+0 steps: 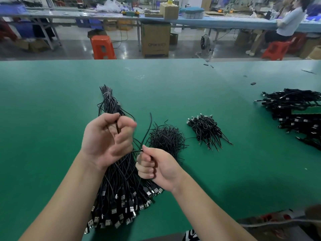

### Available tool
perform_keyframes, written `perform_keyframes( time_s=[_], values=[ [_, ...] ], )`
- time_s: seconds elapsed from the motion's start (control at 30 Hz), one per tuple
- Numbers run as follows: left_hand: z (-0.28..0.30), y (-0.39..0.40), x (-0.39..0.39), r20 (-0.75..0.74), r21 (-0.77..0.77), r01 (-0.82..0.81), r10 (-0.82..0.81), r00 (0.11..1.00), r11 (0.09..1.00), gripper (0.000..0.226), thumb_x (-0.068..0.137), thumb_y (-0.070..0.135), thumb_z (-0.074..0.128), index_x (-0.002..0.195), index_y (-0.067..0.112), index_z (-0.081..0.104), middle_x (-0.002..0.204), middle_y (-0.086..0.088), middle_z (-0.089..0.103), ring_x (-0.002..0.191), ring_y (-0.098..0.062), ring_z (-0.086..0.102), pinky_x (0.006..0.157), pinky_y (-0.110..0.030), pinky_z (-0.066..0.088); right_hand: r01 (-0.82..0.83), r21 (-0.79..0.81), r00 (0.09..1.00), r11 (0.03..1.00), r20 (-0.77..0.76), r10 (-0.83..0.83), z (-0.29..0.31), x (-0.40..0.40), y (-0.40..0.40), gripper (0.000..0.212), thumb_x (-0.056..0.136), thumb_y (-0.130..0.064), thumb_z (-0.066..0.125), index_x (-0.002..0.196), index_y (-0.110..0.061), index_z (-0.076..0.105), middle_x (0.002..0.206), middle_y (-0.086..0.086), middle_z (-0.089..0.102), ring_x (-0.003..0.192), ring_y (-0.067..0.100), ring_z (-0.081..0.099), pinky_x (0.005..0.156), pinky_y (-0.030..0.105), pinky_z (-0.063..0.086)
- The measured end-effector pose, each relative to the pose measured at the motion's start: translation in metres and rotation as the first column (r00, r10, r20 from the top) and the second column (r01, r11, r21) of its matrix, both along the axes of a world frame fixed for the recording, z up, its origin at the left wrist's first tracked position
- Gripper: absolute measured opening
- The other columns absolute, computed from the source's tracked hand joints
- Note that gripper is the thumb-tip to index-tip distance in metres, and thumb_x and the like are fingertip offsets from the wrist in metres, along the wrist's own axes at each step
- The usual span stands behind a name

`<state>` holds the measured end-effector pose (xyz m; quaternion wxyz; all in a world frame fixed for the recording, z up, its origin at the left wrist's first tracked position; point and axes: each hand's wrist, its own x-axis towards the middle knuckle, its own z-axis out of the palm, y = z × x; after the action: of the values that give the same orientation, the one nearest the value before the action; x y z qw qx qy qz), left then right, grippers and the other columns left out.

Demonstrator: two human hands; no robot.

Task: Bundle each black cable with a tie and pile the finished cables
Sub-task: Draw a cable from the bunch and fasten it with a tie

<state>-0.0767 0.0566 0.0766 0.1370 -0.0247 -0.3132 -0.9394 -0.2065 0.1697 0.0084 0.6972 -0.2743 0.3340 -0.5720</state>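
We are in the middle of a bundling step: 1 thin black cable is being worked loose from the big sheaf, not yet tied. Our left hand (107,138) has its fingers curled around a folded length of that thin black rubbery cable (118,126), thumb pressed against it near the top. Our right hand (156,168) is a closed fist, its fingers (147,162) pinching another stretch of black cable that runs out leftward from the thumb toward the left hand. Whether both hands hold the same cable we cannot tell for sure, though it looks so.

Below and behind the hands lies the long sheaf of loose black cables with silver USB plugs (118,202), fanned out on the green matte counter (52,101); its far end is cinched with a pale wire wrap (106,93). The plugs are flat, boxy and metallic, the cords slim and limp.

Just right of the hands sits a bristly mound of short black wire ties (165,138), stiff and springy, several ends sticking up. Beyond it, a small pile of finished coiled black cables (207,132) rests, and a much larger heap of finished black cables (295,112) lies well apart at the right edge.

Next, we judge, the cable needs folding into a tight hank held by the left hand, freeing the right to reach for 1 tie from the mound and twist it around the middle.
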Motion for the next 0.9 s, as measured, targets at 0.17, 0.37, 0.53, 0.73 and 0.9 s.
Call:
perform_keyframes(
  time_s=[0.17, 0.37, 0.53, 0.73, 0.9],
  values=[
    [-0.002, 0.001, 0.009, 0.464, -0.567, 0.396, -0.117, 0.878, 0.722, 0.052, 0.096, 0.028, 0.041, 0.105, -0.015, 0.068, 0.068, -0.02, 0.068, 0.055, -0.028, 0.069, 0.051, -0.026, 0.053, 0.127, 0.059, 0.988, 0.99, -0.097, -0.121, -0.002, -0.009, 0.001, 0.039, 0.098, -0.034, 0.052, 0.062, -0.02, 0.045, 0.056, -0.005, 0.027, 0.046, 0.011, 0.023, 0.044, 0.022, 0.02],
    [-0.01, 0.025, -0.014, 0.682, -0.721, 0.457, 0.422, 0.597, 0.521, 0.041, 0.095, 0.027, 0.049, 0.083, -0.001, 0.076, 0.083, -0.011, 0.076, 0.073, -0.025, 0.071, 0.074, -0.037, 0.057, 0.296, -0.005, 0.923, 0.955, -0.255, -0.287, 0.004, -0.013, -0.003, 0.036, 0.091, -0.042, 0.056, 0.059, -0.026, 0.056, 0.055, -0.009, 0.033, 0.049, 0.008, 0.028, 0.044, 0.022, 0.023],
    [-0.03, 0.02, -0.026, 0.442, -0.897, 0.223, 0.759, 0.478, 0.382, 0.047, 0.107, 0.033, 0.041, 0.094, 0.006, 0.077, 0.094, -0.012, 0.076, 0.092, -0.037, 0.07, 0.095, -0.053, 0.053, 0.36, -0.072, 0.893, 0.93, -0.262, -0.366, 0.003, -0.018, 0.0, 0.032, 0.093, -0.038, 0.055, 0.064, -0.024, 0.057, 0.058, -0.005, 0.031, 0.051, 0.01, 0.025, 0.045, 0.021, 0.024],
    [-0.034, 0.027, -0.039, 0.313, -0.745, -0.432, 0.839, 0.445, 0.508, 0.036, 0.109, 0.03, 0.036, 0.108, 0.016, 0.068, 0.111, -0.006, 0.074, 0.107, -0.018, 0.07, 0.101, -0.036, 0.052, 0.29, -0.129, 0.907, 0.948, -0.28, -0.315, 0.003, -0.014, 0.004, 0.034, 0.1, -0.032, 0.05, 0.068, -0.022, 0.057, 0.06, -0.005, 0.033, 0.052, 0.01, 0.029, 0.049, 0.02, 0.03],
    [-0.003, 0.012, -0.045, 0.335, -0.07, -0.749, 0.723, 0.605, 0.659, 0.046, 0.11, 0.031, 0.031, 0.096, 0.005, 0.066, 0.086, -0.008, 0.072, 0.065, -0.013, 0.07, 0.055, -0.02, 0.054, 0.241, -0.077, 0.929, 0.967, -0.27, -0.253, -0.008, -0.003, 0.002, 0.037, 0.104, -0.032, 0.049, 0.069, -0.024, 0.058, 0.06, -0.007, 0.036, 0.054, 0.01, 0.033, 0.052, 0.02, 0.034]
  ],
)
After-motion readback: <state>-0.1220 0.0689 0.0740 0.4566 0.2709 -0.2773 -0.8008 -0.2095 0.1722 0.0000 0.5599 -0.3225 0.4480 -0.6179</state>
